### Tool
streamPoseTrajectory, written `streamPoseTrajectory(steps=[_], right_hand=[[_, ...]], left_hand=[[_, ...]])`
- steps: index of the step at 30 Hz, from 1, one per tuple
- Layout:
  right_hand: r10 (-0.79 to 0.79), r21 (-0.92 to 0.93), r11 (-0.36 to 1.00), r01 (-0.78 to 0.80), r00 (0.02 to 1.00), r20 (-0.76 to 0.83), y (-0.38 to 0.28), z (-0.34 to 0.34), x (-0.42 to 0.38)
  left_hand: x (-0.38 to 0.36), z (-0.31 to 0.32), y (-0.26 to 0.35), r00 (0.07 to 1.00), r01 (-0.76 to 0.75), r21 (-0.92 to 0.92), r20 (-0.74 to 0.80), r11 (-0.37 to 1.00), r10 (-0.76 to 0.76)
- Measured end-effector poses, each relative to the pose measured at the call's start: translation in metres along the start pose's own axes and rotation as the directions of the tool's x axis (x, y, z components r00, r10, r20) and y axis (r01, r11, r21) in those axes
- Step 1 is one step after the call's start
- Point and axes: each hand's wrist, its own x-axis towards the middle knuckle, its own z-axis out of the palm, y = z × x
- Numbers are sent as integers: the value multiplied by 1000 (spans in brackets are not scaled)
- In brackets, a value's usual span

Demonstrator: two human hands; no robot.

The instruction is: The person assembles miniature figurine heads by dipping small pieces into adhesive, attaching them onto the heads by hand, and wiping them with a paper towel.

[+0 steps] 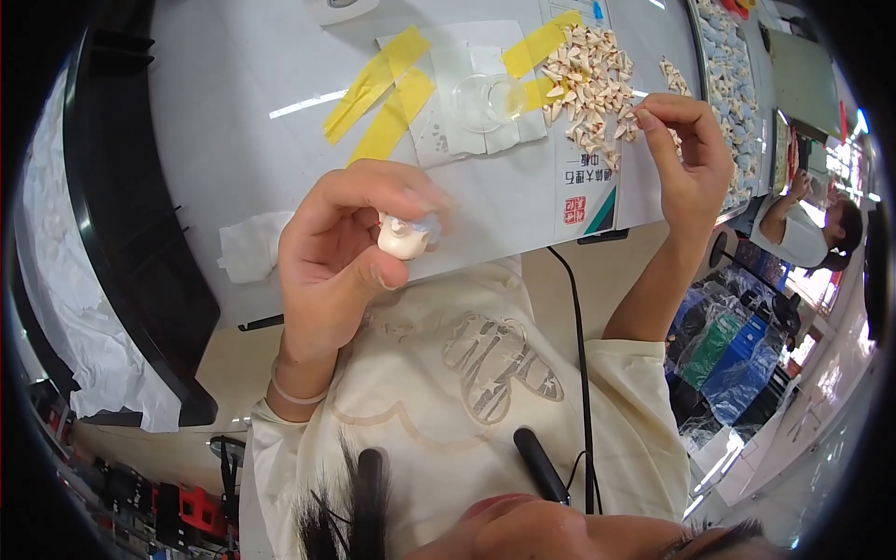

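Note:
My left hand (341,247) is closed round a small cream-white moulded piece (403,241) with a bluish-white part on its upper side. It is held above the table's near edge, and the fingertips are slightly blurred. My right hand (689,149) is at the right side of a pile of small pointed cream pieces (588,89) with dark reddish markings. Its thumb and forefinger are pinched together; what lies between them is too small to make out. A clear round dish (487,101) sits on white sheets (443,131), left of the pile.
Yellow tape strips (392,117) cross the table (252,75). A white crumpled tissue (250,247) lies near its front edge. A tray of bluish pieces (733,103) stands at the right, a black rack (140,233) at the left. Another person (807,229) sits far right.

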Motion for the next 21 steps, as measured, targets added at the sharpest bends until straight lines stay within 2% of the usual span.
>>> streamPoseTrajectory(steps=[1, 4, 6, 7, 9, 13, 15, 18, 21], right_hand=[[0, -1, 1000, 0, 1000, 1, -2, 1, 0], [77, 43, 996, -74, 995, -66, -8, 3, -1], [-73, 59, 996, 72, 997, 22, -9, -2, 0], [-73, 57, 996, 72, 997, 23, -11, -2, -1], [16, 193, 981, -14, 1000, -12, -15, -1, -3], [-39, 247, 969, 31, 999, 27, -16, -1, -4], [70, 287, 955, -76, 997, 30, -24, 2, -6], [121, 376, 917, -135, 991, 60, -25, 6, -6], [106, 379, 916, -130, 991, 82, -30, 12, -5]], left_hand=[[0, -1, -1, 1000, -20, -70, 18, 997, 21], [-1, -2, 0, 999, -34, -73, 29, 997, 37], [0, -2, 1, 999, -34, -79, 32, 996, 36], [0, -2, 2, 999, -31, -86, 36, 996, 35], [0, -2, 2, 999, -28, -95, 40, 995, 32], [0, -3, 4, 998, -24, -136, 52, 990, 31], [-1, -4, 4, 998, -21, -168, 57, 986, 31], [0, -3, 1, 998, 6, -234, 58, 972, 8], [0, -2, 5, 998, 54, -284, 44, 957, -43]])
